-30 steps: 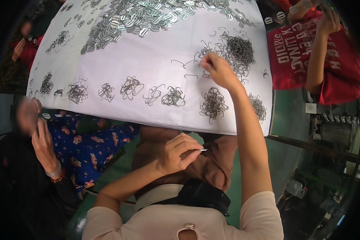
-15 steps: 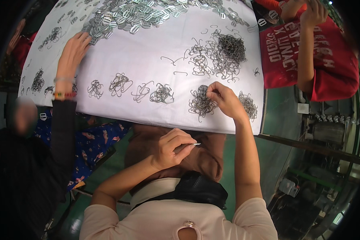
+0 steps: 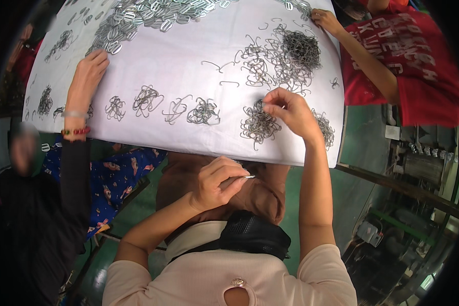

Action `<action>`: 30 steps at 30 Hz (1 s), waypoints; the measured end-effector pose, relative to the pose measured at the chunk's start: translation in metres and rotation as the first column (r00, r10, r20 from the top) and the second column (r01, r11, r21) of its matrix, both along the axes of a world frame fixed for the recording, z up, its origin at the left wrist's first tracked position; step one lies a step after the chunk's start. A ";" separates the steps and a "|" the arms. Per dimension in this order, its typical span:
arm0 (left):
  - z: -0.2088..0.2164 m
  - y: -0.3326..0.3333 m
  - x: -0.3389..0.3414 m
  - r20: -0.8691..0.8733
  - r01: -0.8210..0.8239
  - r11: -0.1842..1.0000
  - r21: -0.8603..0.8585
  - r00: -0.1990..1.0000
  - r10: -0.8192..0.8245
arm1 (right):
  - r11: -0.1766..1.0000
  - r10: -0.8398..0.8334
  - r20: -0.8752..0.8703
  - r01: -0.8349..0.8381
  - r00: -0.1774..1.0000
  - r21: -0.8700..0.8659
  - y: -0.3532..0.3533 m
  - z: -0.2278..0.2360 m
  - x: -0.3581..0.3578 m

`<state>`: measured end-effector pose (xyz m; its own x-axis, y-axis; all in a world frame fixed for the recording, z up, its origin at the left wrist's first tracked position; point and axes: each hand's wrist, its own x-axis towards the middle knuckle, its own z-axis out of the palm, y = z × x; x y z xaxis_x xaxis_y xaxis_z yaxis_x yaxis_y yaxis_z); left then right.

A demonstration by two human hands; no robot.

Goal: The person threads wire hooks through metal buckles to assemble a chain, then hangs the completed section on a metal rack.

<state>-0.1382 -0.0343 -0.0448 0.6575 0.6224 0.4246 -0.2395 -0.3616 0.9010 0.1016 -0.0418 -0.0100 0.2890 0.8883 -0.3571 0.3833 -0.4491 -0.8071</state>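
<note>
My left hand [image 3: 220, 184] is in front of the table edge, above my lap. Between its thumb and fingers it pinches a small flat metal piece [image 3: 249, 176], seen edge-on; it looks like one of the slotted buckles. Over the table my right hand [image 3: 295, 116] hovers at the upper right of a pile of bent wire hooks [image 3: 259, 127]. Its thumb and forefinger come together at the top of this pile. Whatever they grip there cannot be made out. A smaller hook pile [image 3: 325, 130] lies just right of that wrist.
Slotted metal buckles [image 3: 153, 15] form a large heap at the far side. A dense hook heap [image 3: 301, 51] lies far right, with smaller piles [image 3: 148, 100] along the near edge. One co-worker's hand [image 3: 89, 74] is at the left; another's hand [image 3: 326, 21] reaches in far right.
The far-right co-worker's hand has come down to the buckles on the table. The left co-worker's hand has shifted slightly toward me. My hands keep nearly the same places and grips.
</note>
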 end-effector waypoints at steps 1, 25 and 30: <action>0.001 0.000 0.000 0.005 0.009 1.000 -0.002 1.000 -0.009 | 0.993 -0.013 0.161 -0.006 0.987 0.116 0.006 -0.001 0.002; 0.018 -0.004 0.007 -0.001 0.011 0.999 0.031 1.000 -0.011 | 0.961 0.029 0.675 0.165 0.737 -0.222 0.137 -0.019 -0.012; 0.019 -0.008 0.003 0.005 -0.041 0.999 0.030 0.999 0.041 | 0.997 -0.040 0.300 0.018 0.953 0.077 0.100 -0.020 -0.001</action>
